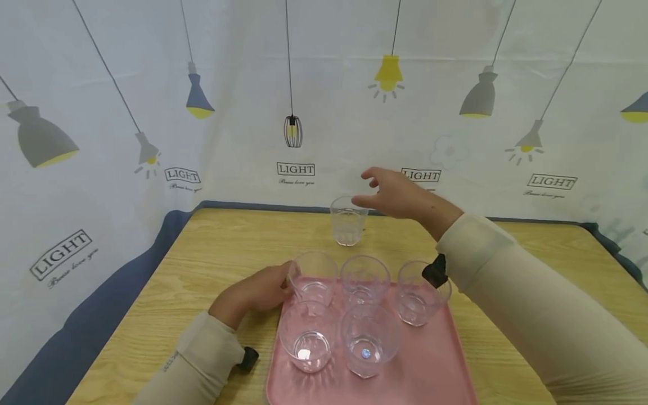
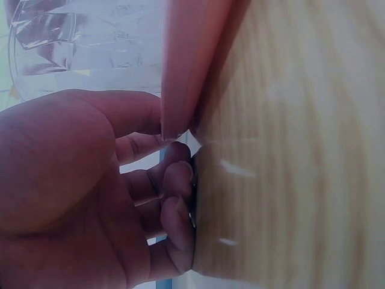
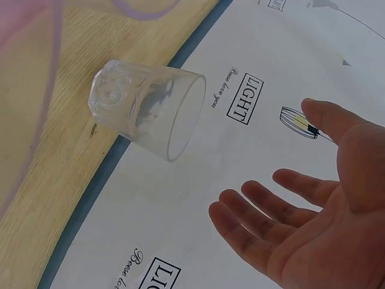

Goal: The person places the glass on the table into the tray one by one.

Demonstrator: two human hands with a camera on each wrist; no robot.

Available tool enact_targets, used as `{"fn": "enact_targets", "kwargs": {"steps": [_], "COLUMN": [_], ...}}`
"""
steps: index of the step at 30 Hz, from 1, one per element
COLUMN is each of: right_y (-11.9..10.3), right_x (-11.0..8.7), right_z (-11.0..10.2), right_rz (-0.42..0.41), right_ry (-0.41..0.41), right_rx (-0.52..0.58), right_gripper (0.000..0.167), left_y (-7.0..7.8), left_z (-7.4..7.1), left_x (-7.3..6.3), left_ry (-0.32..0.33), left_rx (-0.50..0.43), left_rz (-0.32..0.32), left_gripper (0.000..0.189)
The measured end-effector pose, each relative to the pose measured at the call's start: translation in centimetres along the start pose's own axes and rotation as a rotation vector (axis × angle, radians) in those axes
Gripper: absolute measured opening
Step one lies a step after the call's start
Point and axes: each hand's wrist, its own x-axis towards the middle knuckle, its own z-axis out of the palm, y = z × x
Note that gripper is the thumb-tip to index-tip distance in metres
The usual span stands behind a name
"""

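A pink tray (image 1: 430, 365) lies on the table with several clear plastic cups standing on it, among them a cup (image 1: 309, 337) at the front left. My left hand (image 1: 265, 288) holds the tray's far left corner. In the left wrist view, the thumb (image 2: 129, 111) meets the tray's rim (image 2: 186, 66) and the other fingers curl in beside it, close to the wood. Beyond the tray, one more clear cup (image 1: 348, 225) stands upright on the table. My right hand (image 1: 397, 194) hovers just above and right of that cup; in the right wrist view its fingers are spread, with nothing between them.
The wooden table (image 1: 243, 236) ends at a blue-edged white cloth backdrop (image 1: 334, 101) printed with lamps, close behind the lone cup. A cup (image 1: 417, 304) on the tray's right side stands under my right wrist, beside a black strap piece (image 1: 435, 271).
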Motion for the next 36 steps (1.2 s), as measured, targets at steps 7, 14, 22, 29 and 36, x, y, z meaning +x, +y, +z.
{"fn": "enact_targets", "kwargs": {"steps": [7, 14, 22, 29, 36], "right_y": [-0.1, -0.2, -0.1, 0.0, 0.0], "right_x": [0.9, 1.9, 2.8, 3.3, 3.9], "right_z": [0.3, 0.8, 1.3, 1.7, 2.0], "right_rz": [0.015, 0.011, 0.026, 0.028, 0.044], "right_ry": [-0.012, -0.020, -0.048, -0.074, -0.135], "right_rx": [-0.006, -0.005, -0.032, -0.056, -0.068], "right_gripper": [0.070, 0.070, 0.070, 0.070, 0.075], "left_y": [0.0, -0.1, -0.2, 0.0, 0.2], "left_z": [0.0, 0.0, 0.0, 0.0, -0.2], "left_x": [-0.1, -0.1, 0.2, 0.1, -0.1], "left_ry": [0.003, 0.007, -0.002, -0.004, -0.005], "left_rx": [-0.008, 0.005, 0.004, 0.003, -0.006], "left_rz": [-0.011, -0.024, -0.034, -0.042, -0.056], "left_gripper": [0.008, 0.011, 0.010, 0.009, 0.009]}}
